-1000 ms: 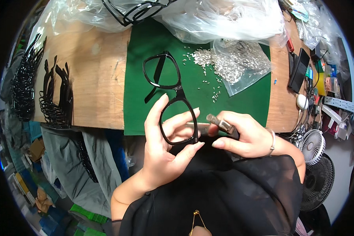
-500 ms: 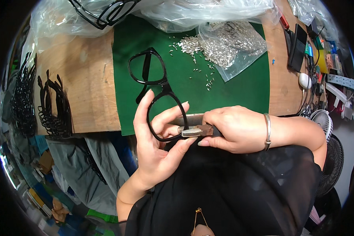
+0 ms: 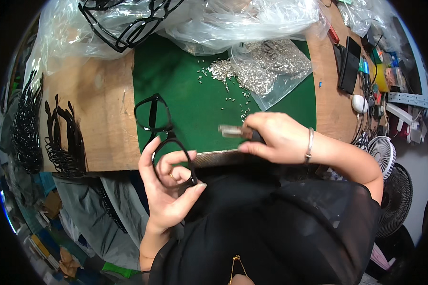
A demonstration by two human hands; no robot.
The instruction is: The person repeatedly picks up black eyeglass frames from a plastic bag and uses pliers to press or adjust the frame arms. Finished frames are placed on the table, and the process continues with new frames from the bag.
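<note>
A black eyeglass frame (image 3: 164, 135) is in my left hand (image 3: 165, 202), which grips the nearer rim between thumb and fingers at the front edge of the table. The farther rim and a folded temple arm lie over the green mat (image 3: 195, 109). My right hand (image 3: 278, 137) is wrapped round the handles of a pair of pliers (image 3: 233, 131), whose worn metal jaws point left and are blurred. The pliers are apart from the glasses. Beyond them, small silver metal pieces (image 3: 222, 70) lie in a loose pile beside a clear bag (image 3: 283, 61) full of more such pieces.
Crumpled clear plastic (image 3: 242, 23) with more black eyeglass frames (image 3: 123, 40) lies along the back. Bunches of black frames (image 3: 64, 137) hang at the table's left edge. On the right are a phone (image 3: 349, 65), cables and a white fan (image 3: 382, 154).
The pliers have come off the rim of the glasses and moved up and away in my right hand. My left hand has drawn the glasses left and slightly down.
</note>
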